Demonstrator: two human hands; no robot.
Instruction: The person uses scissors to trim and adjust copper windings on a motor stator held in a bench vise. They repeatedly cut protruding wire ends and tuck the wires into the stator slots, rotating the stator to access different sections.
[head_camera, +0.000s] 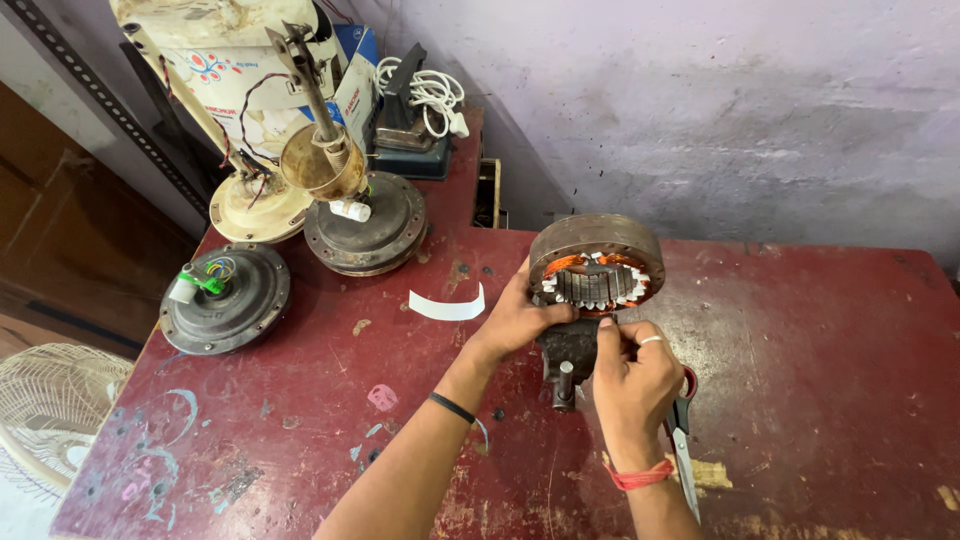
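A round motor stator with copper windings and white paper slot liners stands on edge in a small dark vise on the red table. My left hand grips the stator's lower left rim. My right hand pinches at the stator's bottom slots with thumb and forefinger, and red-handled scissors hang from the same hand, blades pointing down. Whatever small piece the fingertips hold is hidden.
A curled white paper strip lies left of the stator. Two dark fan motor housings, a cream fan body with a shaft, a coiled white cable and a fan guard sit at the left and back.
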